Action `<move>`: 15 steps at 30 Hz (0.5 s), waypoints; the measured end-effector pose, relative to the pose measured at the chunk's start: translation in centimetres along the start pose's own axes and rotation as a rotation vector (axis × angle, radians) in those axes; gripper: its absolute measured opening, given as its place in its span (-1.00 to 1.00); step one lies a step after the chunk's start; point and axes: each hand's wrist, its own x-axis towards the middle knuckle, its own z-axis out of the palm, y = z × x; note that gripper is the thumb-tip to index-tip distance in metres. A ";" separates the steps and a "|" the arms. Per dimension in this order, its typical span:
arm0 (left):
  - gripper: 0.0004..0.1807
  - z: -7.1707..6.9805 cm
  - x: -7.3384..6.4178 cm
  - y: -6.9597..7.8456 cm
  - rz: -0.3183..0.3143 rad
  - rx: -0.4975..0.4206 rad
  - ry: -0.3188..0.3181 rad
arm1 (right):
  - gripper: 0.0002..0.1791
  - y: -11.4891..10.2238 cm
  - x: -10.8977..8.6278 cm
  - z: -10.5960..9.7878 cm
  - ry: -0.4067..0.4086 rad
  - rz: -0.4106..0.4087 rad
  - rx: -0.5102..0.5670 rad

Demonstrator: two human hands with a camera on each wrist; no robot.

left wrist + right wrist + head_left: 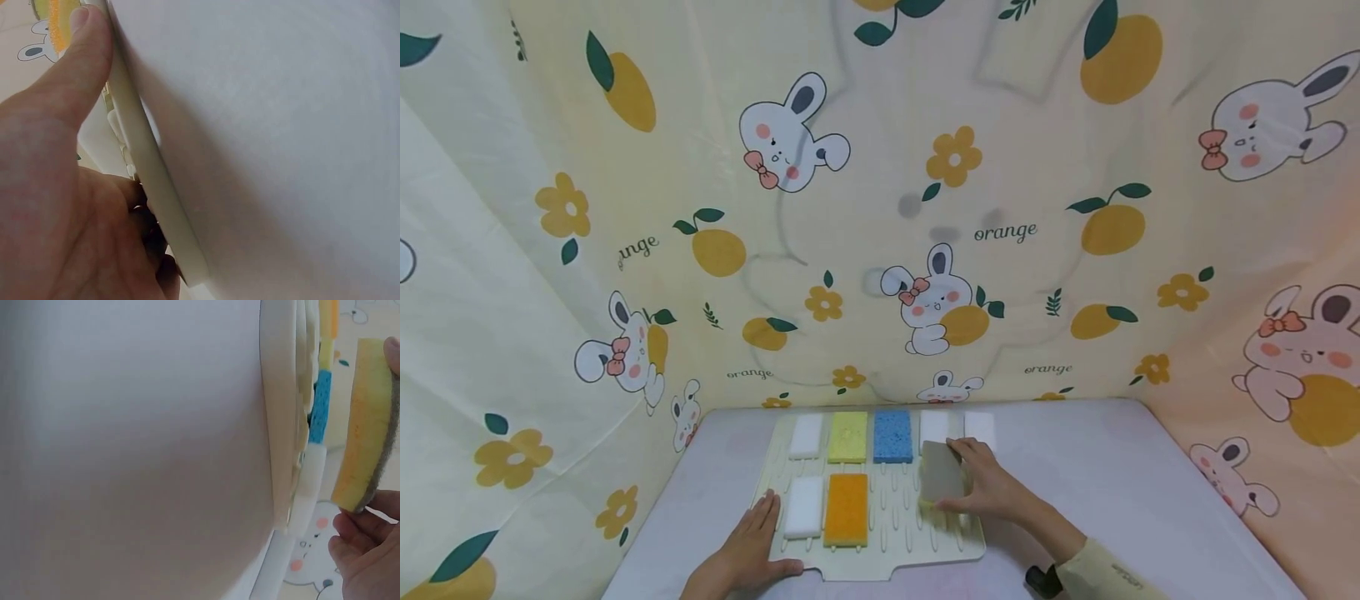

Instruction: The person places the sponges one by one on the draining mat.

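Note:
A cream ribbed drying board (857,565) lies on the table. My left hand (747,542) rests at its front left corner, fingers straight along the left side and thumb at the front edge. In the right wrist view my right hand (375,550) pinches a yellow sponge with a grey scouring side (369,425) by its two ends. The sponge is slightly bowed and held above the board's right part, grey side up. An orange sponge (846,510) and a white sponge (803,507) lie in the front row.
In the board's back row lie a white sponge (806,436), a yellow sponge (847,437), a blue sponge (892,436) and another white sponge (934,425). One more white block (980,425) lies by the board's right edge. A patterned curtain (865,208) surrounds the white table (1090,467).

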 end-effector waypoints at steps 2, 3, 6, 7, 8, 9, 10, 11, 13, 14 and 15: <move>0.40 0.1 0.0 0.0 0.000 0.001 0.003 | 0.32 -0.2 0.0 0.3 -0.009 -0.012 0.019; 0.40 0.1 0.0 -0.1 0.001 0.002 0.006 | 0.32 -0.3 0.1 0.5 -0.014 -0.018 0.022; 0.40 0.3 0.1 -0.2 0.002 0.002 0.010 | 0.32 -0.3 0.2 1.1 -0.023 -0.042 0.007; 0.41 0.3 0.1 -0.2 0.001 0.002 0.009 | 0.31 -0.3 0.3 1.3 -0.025 -0.051 0.002; 0.41 0.3 0.2 -0.2 0.000 0.002 0.009 | 0.31 -0.4 0.3 1.5 -0.024 -0.058 -0.010; 0.41 0.3 0.2 -0.2 -0.001 0.001 0.009 | 0.31 -0.5 0.3 1.6 -0.027 -0.067 -0.013; 0.41 0.3 0.2 -0.2 -0.002 0.001 0.008 | 0.31 -0.6 0.4 1.7 -0.027 -0.077 -0.014; 0.41 0.4 0.2 -0.2 -0.003 0.002 0.008 | 0.31 -0.7 0.4 1.9 -0.030 -0.089 -0.018; 0.41 0.4 0.2 -0.3 -0.003 -0.001 0.008 | 0.31 -1.2 0.4 2.0 -0.031 -0.104 -0.021; 0.41 0.3 0.2 -0.3 -0.003 -0.003 0.009 | 0.31 -1.4 0.4 2.1 -0.034 -0.108 -0.021; 0.41 0.3 0.2 -0.4 -0.002 -0.005 0.008 | 0.31 -1.5 0.4 2.2 -0.039 -0.111 -0.020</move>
